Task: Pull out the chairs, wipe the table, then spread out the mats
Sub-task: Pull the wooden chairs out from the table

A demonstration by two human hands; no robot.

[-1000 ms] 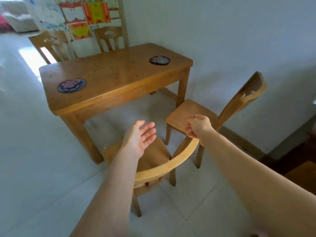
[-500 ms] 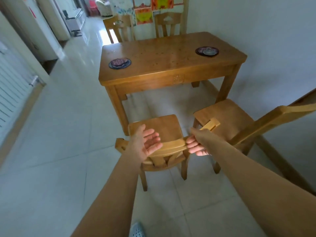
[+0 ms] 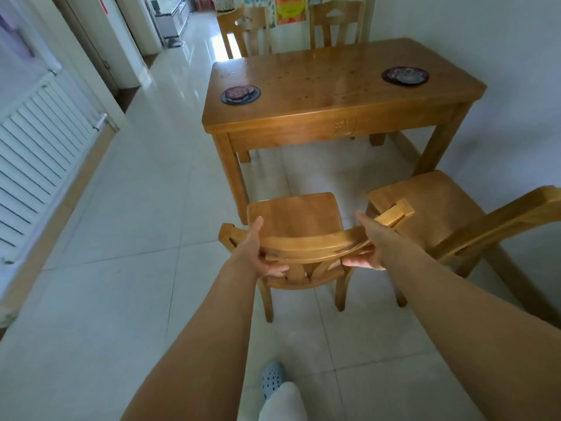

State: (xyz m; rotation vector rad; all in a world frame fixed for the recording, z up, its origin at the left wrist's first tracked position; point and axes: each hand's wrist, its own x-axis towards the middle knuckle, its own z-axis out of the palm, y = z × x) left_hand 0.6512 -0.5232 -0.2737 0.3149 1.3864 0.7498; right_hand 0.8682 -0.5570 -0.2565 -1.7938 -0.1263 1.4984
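Observation:
A wooden chair (image 3: pixel 296 212) stands in front of me, clear of the wooden table (image 3: pixel 321 86). My left hand (image 3: pixel 258 253) grips the left part of its curved top rail, and my right hand (image 3: pixel 368 244) grips the right part. A second wooden chair (image 3: pixel 440 205) stands to its right, beside the wall. Two round dark patterned mats lie on the table, one mat (image 3: pixel 240 94) at the front left and another mat (image 3: pixel 405 75) at the far right.
Two more chairs, a left one (image 3: pixel 244 31) and a right one (image 3: pixel 335 24), stand at the table's far side. A white radiator (image 3: pixel 36 153) lines the left wall. A doorway opens at the far left. My slippered foot (image 3: pixel 272 376) is on the pale tiled floor.
My left hand, open a second ago, has closed on the chair's top rail. The view has swung so that the chair and table now stand straight ahead.

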